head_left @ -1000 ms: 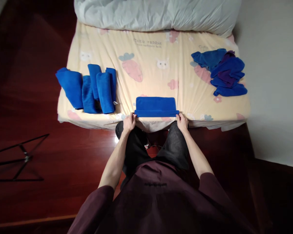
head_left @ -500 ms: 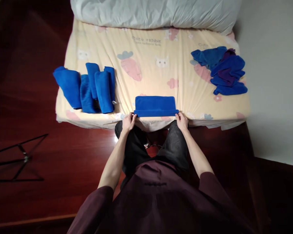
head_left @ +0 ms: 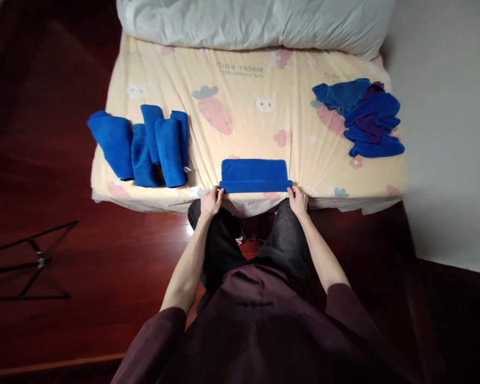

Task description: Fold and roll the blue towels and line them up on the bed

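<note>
A blue cloth lies at the near edge of the bed, its near side folded over into a narrow band. My left hand pinches the left end of that band, and my right hand pinches the right end. To the left, several rolled or folded blue cloths lie side by side. A crumpled pile of blue and purple cloths is on the right part of the bed.
The bed has a yellow sheet with carrot and rabbit prints. A pale quilt lies along its far side. Black tripod legs stand on the red floor at left. A pale wall rises at right.
</note>
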A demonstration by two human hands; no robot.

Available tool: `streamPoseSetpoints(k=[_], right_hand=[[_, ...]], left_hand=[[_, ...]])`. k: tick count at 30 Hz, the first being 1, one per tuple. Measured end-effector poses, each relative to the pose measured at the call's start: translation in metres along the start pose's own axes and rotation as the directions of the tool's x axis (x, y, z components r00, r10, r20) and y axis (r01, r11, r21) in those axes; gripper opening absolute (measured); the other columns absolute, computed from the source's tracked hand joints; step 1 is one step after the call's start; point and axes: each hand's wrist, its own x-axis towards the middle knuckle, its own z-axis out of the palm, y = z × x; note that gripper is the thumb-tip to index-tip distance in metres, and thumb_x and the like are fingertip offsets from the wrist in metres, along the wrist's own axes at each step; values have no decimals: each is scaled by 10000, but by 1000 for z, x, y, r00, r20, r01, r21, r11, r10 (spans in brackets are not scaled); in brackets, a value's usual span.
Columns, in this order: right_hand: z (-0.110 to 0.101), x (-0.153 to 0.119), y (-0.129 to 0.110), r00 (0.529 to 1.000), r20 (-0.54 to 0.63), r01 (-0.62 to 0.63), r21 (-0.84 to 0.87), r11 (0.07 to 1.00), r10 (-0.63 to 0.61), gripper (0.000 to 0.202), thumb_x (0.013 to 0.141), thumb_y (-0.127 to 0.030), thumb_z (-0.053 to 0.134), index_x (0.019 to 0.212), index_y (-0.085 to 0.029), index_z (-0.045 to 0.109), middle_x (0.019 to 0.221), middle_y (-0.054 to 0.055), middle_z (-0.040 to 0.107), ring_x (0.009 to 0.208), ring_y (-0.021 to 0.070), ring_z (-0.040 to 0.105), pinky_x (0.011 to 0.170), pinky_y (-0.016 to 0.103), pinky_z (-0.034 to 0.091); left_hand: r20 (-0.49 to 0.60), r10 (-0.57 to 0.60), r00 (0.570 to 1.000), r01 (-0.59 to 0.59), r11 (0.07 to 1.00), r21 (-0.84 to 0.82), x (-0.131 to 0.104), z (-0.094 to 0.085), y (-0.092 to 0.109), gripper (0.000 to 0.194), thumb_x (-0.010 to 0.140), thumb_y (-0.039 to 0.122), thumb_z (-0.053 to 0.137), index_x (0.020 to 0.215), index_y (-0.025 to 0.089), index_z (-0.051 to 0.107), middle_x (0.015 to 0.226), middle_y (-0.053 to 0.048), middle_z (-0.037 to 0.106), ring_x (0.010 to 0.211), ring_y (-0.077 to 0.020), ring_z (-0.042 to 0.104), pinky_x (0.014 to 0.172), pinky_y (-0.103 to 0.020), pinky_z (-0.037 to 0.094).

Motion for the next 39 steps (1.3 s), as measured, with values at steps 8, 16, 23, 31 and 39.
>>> streamPoseSetpoints(k=[8,16,23,31,39], right_hand=[[-1,0,-3,1000,3,-27,-4,1000,27,498,1120,-598,435,1096,-218,757,1053,133,795,936,289,725,823,344,495],[3,1,1,999,-40,-8,-22,1000,8,482,1122,-564,453,910,-229,726,904,100,769,840,253,694,749,307,446],[2,1,0,999,-42,2,-12,1000,-2,485,1106,-579,481,851,-228,699,851,87,760,777,233,670,740,306,432],[-2,0,-7,999,-40,-5,2,1000,5,470,1091,-563,506,834,-218,695,830,93,747,749,228,663,735,315,434],[-1,0,-8,999,-51,-7,31,999,9,399,1067,-560,570,896,-218,684,761,43,704,705,198,651,712,289,443]], left_hand=[[-15,-3,1000,3,999,35,-2,-2,3,473,1155,517,357,1130,190,699,939,-163,749,974,-337,731,853,-381,481],[-22,-15,1000,15,1000,22,-3,-5,6,423,1137,448,393,955,200,683,846,-136,714,884,-305,715,807,-365,448],[-32,-41,999,42,999,25,-2,-3,4,429,1068,481,475,853,201,718,834,-127,747,853,-293,717,758,-354,446],[-79,-45,996,46,999,9,-2,0,3,430,1035,507,503,800,203,696,777,-112,724,800,-275,698,738,-346,442],[-305,97,947,-140,983,-122,-3,5,-4,247,990,448,628,922,221,698,875,-94,711,876,-265,689,835,-378,534]])
